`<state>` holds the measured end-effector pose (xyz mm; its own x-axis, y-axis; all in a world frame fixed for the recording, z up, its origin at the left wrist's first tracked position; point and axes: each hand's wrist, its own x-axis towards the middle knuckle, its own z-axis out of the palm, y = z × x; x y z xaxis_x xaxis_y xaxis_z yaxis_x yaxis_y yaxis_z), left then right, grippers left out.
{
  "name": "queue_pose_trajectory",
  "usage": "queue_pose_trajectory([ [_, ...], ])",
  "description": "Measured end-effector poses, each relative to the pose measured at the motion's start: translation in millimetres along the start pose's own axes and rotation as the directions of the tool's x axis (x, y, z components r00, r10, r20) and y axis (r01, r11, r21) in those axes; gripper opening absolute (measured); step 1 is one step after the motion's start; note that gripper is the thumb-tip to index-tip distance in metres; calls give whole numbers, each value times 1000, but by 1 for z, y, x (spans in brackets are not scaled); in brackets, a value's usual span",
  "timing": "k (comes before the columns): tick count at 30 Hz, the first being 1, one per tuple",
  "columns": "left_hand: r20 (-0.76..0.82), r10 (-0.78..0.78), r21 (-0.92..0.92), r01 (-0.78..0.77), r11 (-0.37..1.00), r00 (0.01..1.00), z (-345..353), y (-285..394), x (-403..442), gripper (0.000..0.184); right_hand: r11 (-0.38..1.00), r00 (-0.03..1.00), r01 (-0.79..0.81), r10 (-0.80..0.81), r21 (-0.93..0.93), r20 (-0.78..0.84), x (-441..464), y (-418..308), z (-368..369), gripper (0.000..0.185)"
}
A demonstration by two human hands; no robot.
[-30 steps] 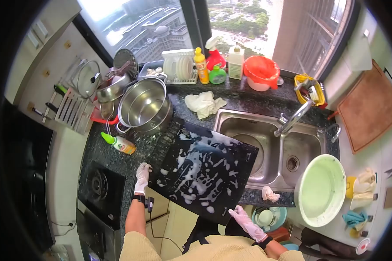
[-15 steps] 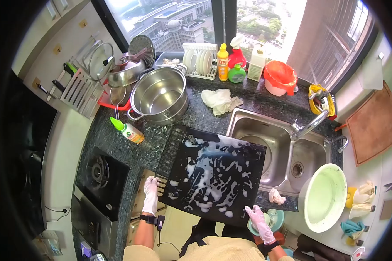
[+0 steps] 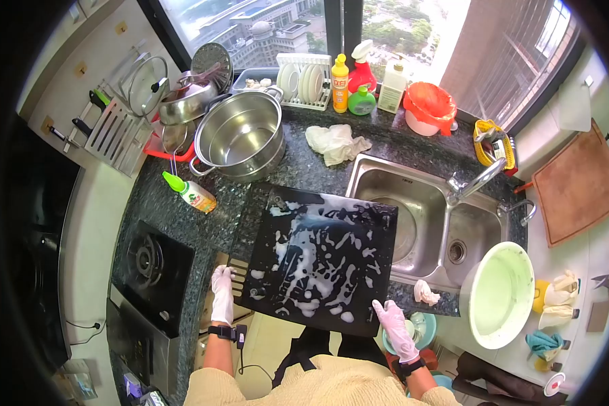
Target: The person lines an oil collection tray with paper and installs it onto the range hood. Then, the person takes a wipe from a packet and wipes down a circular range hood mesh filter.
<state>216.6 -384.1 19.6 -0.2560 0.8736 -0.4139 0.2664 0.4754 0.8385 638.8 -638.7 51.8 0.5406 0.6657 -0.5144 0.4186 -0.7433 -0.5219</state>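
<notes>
A large flat black panel [image 3: 318, 254], streaked with white soapy foam, lies across the counter's front edge, jutting toward me. Its left side has a row of slots. My left hand [image 3: 222, 291], in a whitish glove, is closed on that slotted side near the front corner. At the panel's front right corner, my right hand [image 3: 398, 333], in a pinkish glove, grips the edge; some of its fingers are hidden. Right of the panel is a double steel sink [image 3: 413, 193]. A crumpled pinkish wad [image 3: 425, 292] rests on the counter near my right hand.
A steel pot [image 3: 240, 139], a green-capped bottle [image 3: 191, 194] and a white cloth [image 3: 337, 144] stand or lie behind the panel. At left is a gas burner [image 3: 145, 264]. A pale green basin [image 3: 501, 294] sits at right, beside the faucet [image 3: 477, 181]. Cleaner bottles line the window.
The whole view has shifted slightly, with things appearing a little higher and further left. Both hands stay at the same places on the panel, and the foam pattern looks alike.
</notes>
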Motion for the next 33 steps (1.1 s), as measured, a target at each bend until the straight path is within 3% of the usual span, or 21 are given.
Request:
queue_pose_trajectory([
  [3,-23,-10,-3,10,1000,1000,-9,-13,5,10,999,999,-23,22,-38,-28,10,4,10,51],
  [11,-35,28,38,-27,999,999,-16,-13,15,9,967,990,-82,107,240,-94,6,-12,16,44],
  [13,-29,-36,-22,35,999,999,-17,-17,21,11,974,997,-59,67,219,-27,11,-7,14,44],
  [18,-23,-4,66,6,998,1000,-27,-28,34,15,994,971,73,-89,77,221,20,-11,-7,49],
  [23,-12,-14,116,15,993,1000,-32,-22,29,14,926,772,337,-167,-173,613,60,-42,-90,38],
  [24,-10,-44,136,45,990,999,-30,-9,20,14,824,781,559,-486,-94,392,57,-44,-125,30],
  [25,-6,-78,156,78,985,997,-25,-3,13,14,658,663,749,-738,-86,127,58,-45,-154,22],
  [27,2,-93,139,92,986,996,-26,-8,11,13,511,461,831,-853,-218,-245,98,-44,-169,11],
  [29,-7,-68,148,68,987,998,-27,-10,12,13,358,294,909,-914,-213,-281,174,-18,-163,3],
  [31,-82,54,252,-31,967,995,-30,-19,13,20,485,619,715,-775,-503,132,245,-5,-145,7],
  [32,-116,117,306,-77,949,986,-32,-26,15,25,657,687,721,-719,-219,105,290,20,-124,11],
  [33,-148,181,361,-117,925,972,-32,-28,17,31,684,740,667,-654,-296,158,299,14,-121,14],
])
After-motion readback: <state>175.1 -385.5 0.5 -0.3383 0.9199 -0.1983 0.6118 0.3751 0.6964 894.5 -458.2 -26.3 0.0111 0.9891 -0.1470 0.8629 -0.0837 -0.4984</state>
